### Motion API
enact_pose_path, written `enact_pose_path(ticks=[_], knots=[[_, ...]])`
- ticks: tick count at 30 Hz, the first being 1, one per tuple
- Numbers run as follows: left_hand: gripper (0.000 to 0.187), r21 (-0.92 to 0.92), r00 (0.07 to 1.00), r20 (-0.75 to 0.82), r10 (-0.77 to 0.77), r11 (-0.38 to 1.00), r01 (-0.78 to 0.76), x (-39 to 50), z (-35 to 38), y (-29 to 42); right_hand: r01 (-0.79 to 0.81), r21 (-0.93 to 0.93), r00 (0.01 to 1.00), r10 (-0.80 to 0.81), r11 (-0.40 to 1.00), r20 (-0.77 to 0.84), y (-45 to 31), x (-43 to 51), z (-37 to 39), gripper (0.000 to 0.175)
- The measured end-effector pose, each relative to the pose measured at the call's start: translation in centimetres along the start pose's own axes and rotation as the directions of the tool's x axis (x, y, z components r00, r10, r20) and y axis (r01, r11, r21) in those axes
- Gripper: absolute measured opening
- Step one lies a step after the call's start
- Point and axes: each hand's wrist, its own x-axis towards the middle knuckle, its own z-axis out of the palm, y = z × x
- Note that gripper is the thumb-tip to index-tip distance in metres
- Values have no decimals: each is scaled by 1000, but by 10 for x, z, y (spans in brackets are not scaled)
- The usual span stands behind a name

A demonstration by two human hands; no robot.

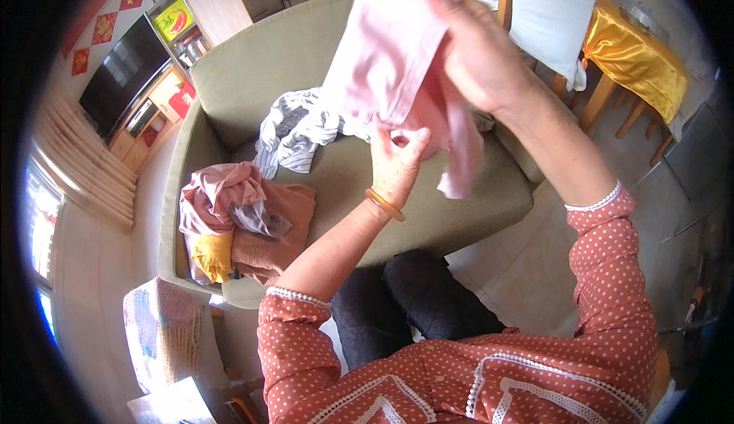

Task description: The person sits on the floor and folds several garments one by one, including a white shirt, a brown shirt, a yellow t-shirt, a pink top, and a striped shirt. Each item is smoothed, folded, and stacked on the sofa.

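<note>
A pink cloth garment (381, 51) hangs raised in front of me, above the seat of an olive-green sofa (355, 194). My right hand (479, 51), blurred, grips its upper right side. Lower down, the thumb and fingers of my left hand (397, 160) pinch the garment's bottom edge; an amber-coloured bangle (384, 205) circles that wrist. Part of the garment droops to the right of my left hand. Behind it on the sofa lies a crumpled white-and-grey striped cloth (298, 131), partly hidden by the pink fabric.
Piled clothes (221, 194) in pink, brown, grey and yellow lie at the sofa's left end. A knitted cover (163, 332) drapes something at lower left. Right of the sofa stand a chair with a white cover (553, 17) and a table with shiny yellow cloth (636, 62).
</note>
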Motion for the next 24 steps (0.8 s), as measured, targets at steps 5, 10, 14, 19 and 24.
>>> enact_pose_path(ticks=[5,10,14,19,24], knots=[[37,-140,981,43,-189,971,193,28,-4,54,-18,-351,972,98,936,212,29,17,9,38],[44,-549,928,234,-288,749,371,40,-37,126,-244,-487,925,352,839,141,65,14,-34,70],[50,-729,901,434,29,599,332,56,-99,158,201,-837,912,215,509,349,97,-8,-66,74],[59,-753,793,491,360,634,178,76,-95,204,21,-977,998,68,-213,7,98,-16,-111,58],[65,-686,746,581,325,688,235,89,-104,190,-173,-752,970,241,636,-19,53,-38,-26,58]])
